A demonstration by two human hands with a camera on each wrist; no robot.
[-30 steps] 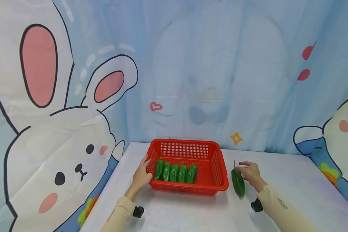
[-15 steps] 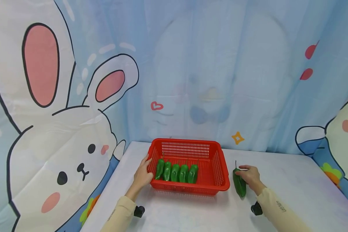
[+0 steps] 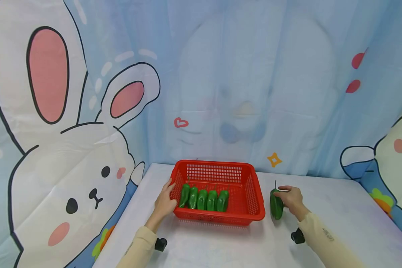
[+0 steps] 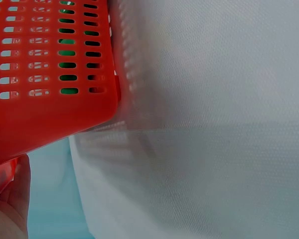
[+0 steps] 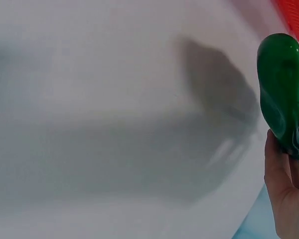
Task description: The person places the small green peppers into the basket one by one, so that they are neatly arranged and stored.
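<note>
On the left, my left hand [image 3: 164,203] holds the side rim of a red plastic basket [image 3: 217,219], thumb outside near the front corner. Several green chili peppers [image 3: 202,200] lie side by side in the basket's left half. To the right of the basket, my right hand [image 3: 292,198] pinches another green chili pepper [image 3: 276,206] near its stem end, the stem pointing away. In the right wrist view this pepper [image 5: 281,89] hangs above the table, its shadow apart from it. The left wrist view shows the slotted basket wall [image 4: 50,109] with green behind it.
A white-covered table [image 3: 221,245] bears the basket. Behind it hangs a light blue curtain [image 3: 201,93] printed with cartoon rabbits. A black wrist device [image 3: 160,244] sits under each sleeve.
The right hand has gone from touching the pepper to pinching it, and the pepper has come up off the table. The left hand and basket stay in place.
</note>
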